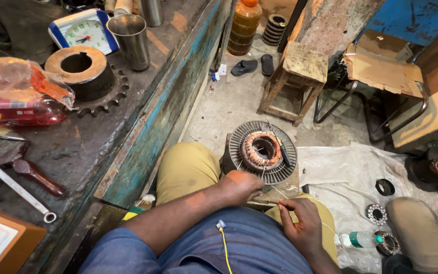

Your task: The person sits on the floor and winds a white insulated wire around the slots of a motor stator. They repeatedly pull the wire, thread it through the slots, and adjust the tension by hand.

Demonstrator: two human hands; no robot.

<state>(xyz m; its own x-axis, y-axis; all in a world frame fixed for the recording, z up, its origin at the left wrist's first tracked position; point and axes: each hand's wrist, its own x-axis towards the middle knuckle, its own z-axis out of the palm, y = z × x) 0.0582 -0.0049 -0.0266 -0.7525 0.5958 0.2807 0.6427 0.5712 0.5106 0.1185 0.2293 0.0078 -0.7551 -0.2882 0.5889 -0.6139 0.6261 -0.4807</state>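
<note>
Facing upward, stator [262, 151] axis vertical

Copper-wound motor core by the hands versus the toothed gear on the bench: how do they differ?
The motor core is on the floor, finned, with copper windings in its centre; the left hand is nearest to it. The gear lies on the bench, rusty, toothed, untouched. Both are round with an open centre.

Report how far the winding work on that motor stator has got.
Done: copper coils already sit in the stator. In hand: the left hand rests by it, while the right hand pinches a thin wire. Left: loose wire ends remain untied.
</note>
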